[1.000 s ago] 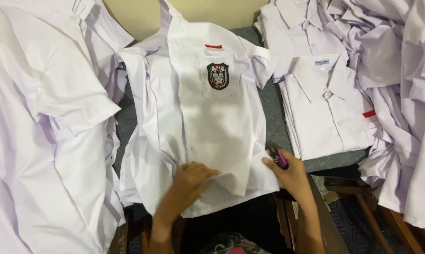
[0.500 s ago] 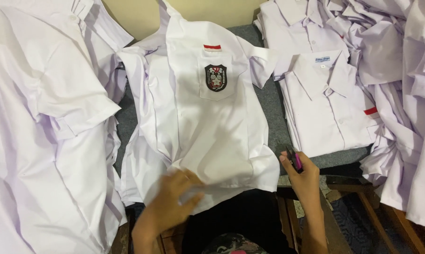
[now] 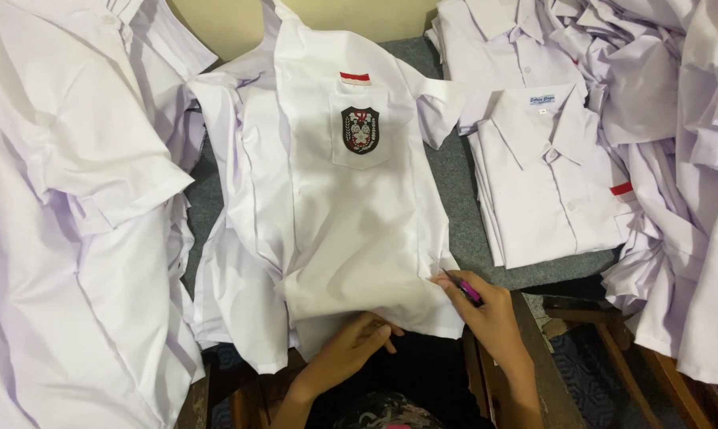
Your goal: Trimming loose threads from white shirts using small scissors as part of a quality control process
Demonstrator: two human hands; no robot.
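Note:
A white short-sleeved shirt (image 3: 351,222) lies spread flat in the middle, with a dark crest badge (image 3: 359,129) on its chest pocket and a small red-and-white strip (image 3: 355,78) above it. My left hand (image 3: 351,349) rests on the shirt's bottom hem, fingers curled over the cloth edge. My right hand (image 3: 490,314) is at the hem's right corner, closed around a small pink tool (image 3: 464,287) whose dark tip touches the fabric.
A neat stack of folded white shirts (image 3: 549,183) sits to the right on a grey cloth surface (image 3: 454,206). Loose white shirts are heaped at the far right (image 3: 685,175) and the left (image 3: 73,222). A wooden frame (image 3: 549,373) shows below.
Both hands slid down from the shirt's lower body to its bottom hem. The right hand with the pink tool moved back in to the hem's right corner.

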